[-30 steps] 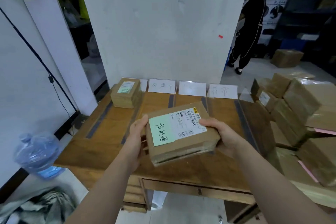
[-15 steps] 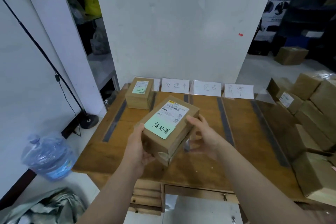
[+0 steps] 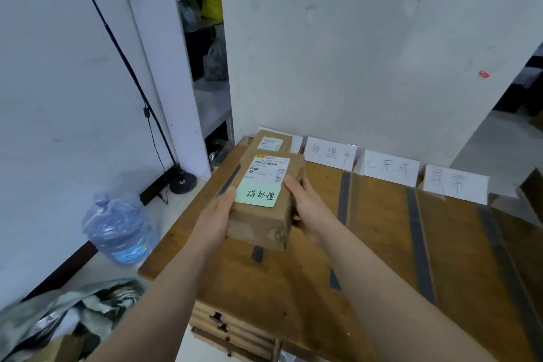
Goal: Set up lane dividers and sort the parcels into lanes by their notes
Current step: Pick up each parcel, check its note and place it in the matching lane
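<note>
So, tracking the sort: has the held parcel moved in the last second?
Yes. The held parcel has gone left and farther back, up to the resting parcel.

A brown parcel [image 3: 264, 214] is held over the left end of the wooden table [image 3: 379, 258]. The left hand [image 3: 216, 214] grips one long side and the right hand [image 3: 308, 209] grips the other. On its top, a green note [image 3: 258, 195] with handwriting sits below a white shipping label [image 3: 269, 167]. Just behind it, a second parcel [image 3: 271, 142] rests by the wall. Dark tape strips [image 3: 418, 244] run front to back across the table. Three white cards [image 3: 389, 168] stand along the wall. A water bottle [image 3: 120, 229] sits on the floor to the left.
</note>
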A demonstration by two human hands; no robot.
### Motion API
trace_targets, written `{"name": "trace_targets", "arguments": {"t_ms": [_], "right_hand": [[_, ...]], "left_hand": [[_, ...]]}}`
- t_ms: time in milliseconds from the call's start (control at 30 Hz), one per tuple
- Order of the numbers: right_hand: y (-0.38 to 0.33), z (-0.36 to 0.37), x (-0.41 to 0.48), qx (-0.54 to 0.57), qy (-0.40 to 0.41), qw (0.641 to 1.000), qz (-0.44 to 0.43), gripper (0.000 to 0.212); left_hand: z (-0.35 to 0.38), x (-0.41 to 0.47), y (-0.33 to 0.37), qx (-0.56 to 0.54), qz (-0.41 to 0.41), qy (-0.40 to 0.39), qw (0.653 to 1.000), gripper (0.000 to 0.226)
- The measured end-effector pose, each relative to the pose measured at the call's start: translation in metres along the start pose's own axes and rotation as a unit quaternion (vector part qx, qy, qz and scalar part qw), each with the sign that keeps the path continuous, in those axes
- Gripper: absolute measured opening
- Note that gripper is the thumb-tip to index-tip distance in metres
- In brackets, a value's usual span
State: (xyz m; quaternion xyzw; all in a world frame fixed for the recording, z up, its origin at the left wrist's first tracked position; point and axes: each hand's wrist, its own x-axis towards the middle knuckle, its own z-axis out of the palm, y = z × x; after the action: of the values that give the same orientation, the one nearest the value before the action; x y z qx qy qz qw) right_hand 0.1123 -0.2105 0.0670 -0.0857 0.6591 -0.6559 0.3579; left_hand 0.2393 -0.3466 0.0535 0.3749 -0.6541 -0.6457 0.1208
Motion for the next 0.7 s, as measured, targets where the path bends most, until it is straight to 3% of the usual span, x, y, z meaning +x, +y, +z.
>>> {"name": "trace_targets", "arguments": {"t_ms": [233,433,700], "right_hand": [[0.012,0.024,0.057,-0.090,-0.013,0.994,0.052,0.053],[0.031,0.045,0.092,-0.109,0.015,0.990,0.088,0.038],[0.063,0.063,0.132,-0.085,0.103,0.984,0.114,0.037]], "left_hand": [[-0.022,0.057,-0.016,0.039,0.002,0.006,0.999,0.044],[-0.039,0.099,-0.026,0.111,0.009,-0.021,0.994,0.048],[-0.049,0.155,-0.043,0.175,-0.020,-0.105,0.979,0.031]]}}
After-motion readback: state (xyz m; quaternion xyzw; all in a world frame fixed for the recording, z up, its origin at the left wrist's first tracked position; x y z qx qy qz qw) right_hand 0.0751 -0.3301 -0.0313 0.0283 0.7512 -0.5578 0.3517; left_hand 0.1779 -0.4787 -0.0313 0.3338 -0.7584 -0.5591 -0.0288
